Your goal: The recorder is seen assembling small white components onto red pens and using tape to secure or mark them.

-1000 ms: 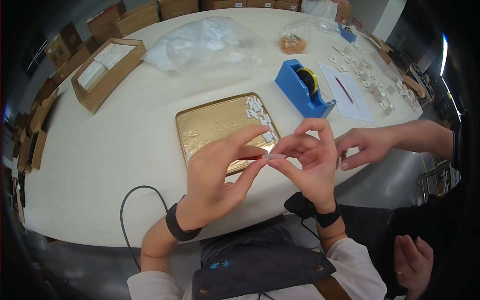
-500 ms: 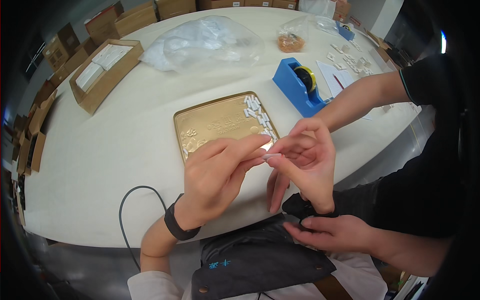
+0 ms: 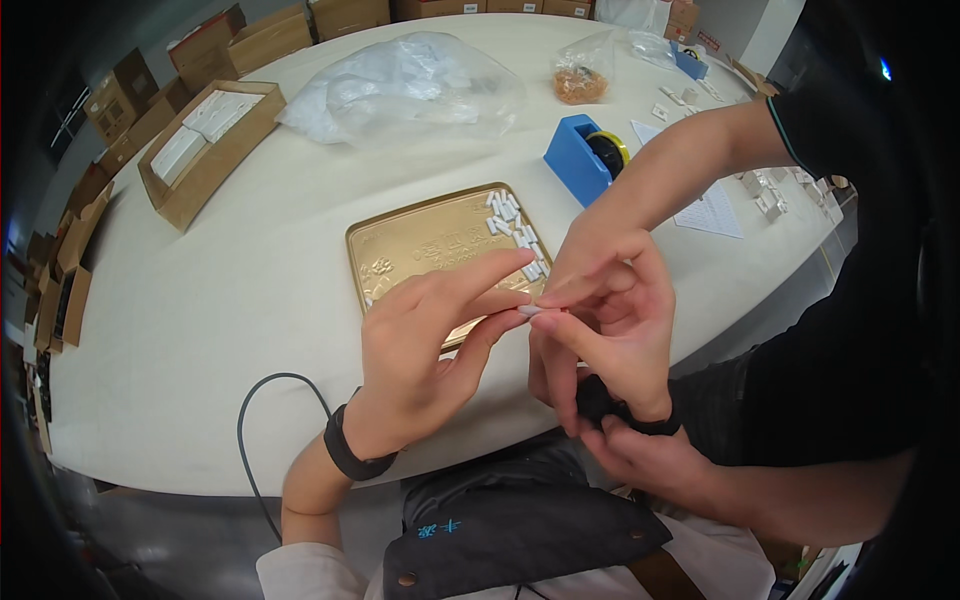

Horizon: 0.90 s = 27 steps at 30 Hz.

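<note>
Left hand point(image 3: 420, 370) and right hand point(image 3: 610, 320) meet above near edge of white round table point(image 3: 200, 300); fingers of both pinch small white oblong piece point(image 3: 530, 311) between fingertips. Just beyond: shallow gold metal tray point(image 3: 420, 245), more white pieces along its right side. Blue tape dispenser point(image 3: 580, 158) farther right. Another person's hand point(image 3: 650, 460) touches right wrist from near right

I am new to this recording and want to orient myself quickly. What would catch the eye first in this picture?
At the centre, the left hand and the right hand pinch a small white piece between their fingertips. Just behind lies a gold tray with more white pieces along its right edge. From the right, another person's arm reaches across, past a blue tape dispenser.
</note>
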Each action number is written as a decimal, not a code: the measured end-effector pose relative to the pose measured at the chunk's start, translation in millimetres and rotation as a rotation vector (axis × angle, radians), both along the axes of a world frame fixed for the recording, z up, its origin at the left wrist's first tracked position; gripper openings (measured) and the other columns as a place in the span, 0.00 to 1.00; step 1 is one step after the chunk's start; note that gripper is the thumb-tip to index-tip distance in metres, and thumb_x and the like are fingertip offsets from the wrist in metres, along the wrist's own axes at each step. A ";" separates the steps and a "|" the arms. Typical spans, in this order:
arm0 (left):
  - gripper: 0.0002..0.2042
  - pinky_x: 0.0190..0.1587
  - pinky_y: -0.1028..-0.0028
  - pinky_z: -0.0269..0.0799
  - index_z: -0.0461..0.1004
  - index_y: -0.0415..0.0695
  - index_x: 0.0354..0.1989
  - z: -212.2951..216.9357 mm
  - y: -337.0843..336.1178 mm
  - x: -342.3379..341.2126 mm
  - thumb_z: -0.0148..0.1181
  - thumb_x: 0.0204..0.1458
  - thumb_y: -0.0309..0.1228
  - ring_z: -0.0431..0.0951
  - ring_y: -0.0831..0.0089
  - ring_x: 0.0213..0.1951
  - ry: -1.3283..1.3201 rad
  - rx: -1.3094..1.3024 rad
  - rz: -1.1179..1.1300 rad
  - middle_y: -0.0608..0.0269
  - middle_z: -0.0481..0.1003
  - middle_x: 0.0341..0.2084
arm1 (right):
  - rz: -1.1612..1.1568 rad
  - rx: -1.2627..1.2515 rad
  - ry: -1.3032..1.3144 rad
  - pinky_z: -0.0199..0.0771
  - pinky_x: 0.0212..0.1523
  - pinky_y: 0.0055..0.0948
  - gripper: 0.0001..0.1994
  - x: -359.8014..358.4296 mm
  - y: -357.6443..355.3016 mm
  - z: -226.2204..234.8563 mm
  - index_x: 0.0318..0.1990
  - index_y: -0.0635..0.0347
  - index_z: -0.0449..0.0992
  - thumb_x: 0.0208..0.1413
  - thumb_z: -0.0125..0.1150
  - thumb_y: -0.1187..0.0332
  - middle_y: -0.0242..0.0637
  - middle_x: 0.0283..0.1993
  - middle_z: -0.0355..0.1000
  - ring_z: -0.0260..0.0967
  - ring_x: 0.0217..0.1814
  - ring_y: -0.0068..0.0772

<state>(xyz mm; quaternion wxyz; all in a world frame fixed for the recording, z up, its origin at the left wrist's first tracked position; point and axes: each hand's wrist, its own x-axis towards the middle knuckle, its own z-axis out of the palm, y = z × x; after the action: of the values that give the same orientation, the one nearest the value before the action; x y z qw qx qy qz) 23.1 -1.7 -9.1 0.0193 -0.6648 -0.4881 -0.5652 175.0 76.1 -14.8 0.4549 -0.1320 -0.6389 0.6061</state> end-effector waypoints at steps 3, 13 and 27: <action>0.21 0.34 0.77 0.71 0.68 0.38 0.46 3.6 -0.1 -3.0 0.64 0.40 0.17 0.79 0.69 0.31 0.107 0.018 -0.014 0.59 0.78 0.31 | 0.026 -0.009 -0.028 0.72 0.33 0.18 0.21 5.2 1.5 7.0 0.45 0.63 0.59 0.46 0.62 0.83 0.37 0.34 0.72 0.71 0.35 0.21; 0.20 0.33 0.78 0.70 0.70 0.38 0.43 0.8 1.7 -0.1 0.64 0.38 0.15 0.80 0.68 0.34 0.107 0.068 0.077 0.60 0.78 0.37 | 0.146 -0.175 -0.037 0.70 0.38 0.18 0.23 3.2 15.0 8.0 0.46 0.61 0.59 0.45 0.65 0.79 0.36 0.34 0.71 0.71 0.38 0.21; 0.17 0.33 0.76 0.71 0.73 0.39 0.41 8.6 5.9 12.3 0.64 0.40 0.18 0.77 0.70 0.29 0.041 -0.025 0.099 0.61 0.77 0.28 | 0.047 -0.073 0.021 0.67 0.25 0.15 0.20 -0.1 16.4 3.5 0.41 0.60 0.58 0.45 0.65 0.80 0.35 0.31 0.73 0.71 0.34 0.18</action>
<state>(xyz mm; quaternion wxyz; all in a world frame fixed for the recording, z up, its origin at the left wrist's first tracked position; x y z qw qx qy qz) 35.4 4.2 -0.5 0.0489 -0.6514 -0.5270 -0.5437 175.0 92.5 -11.3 0.4422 -0.1271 -0.6144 0.6410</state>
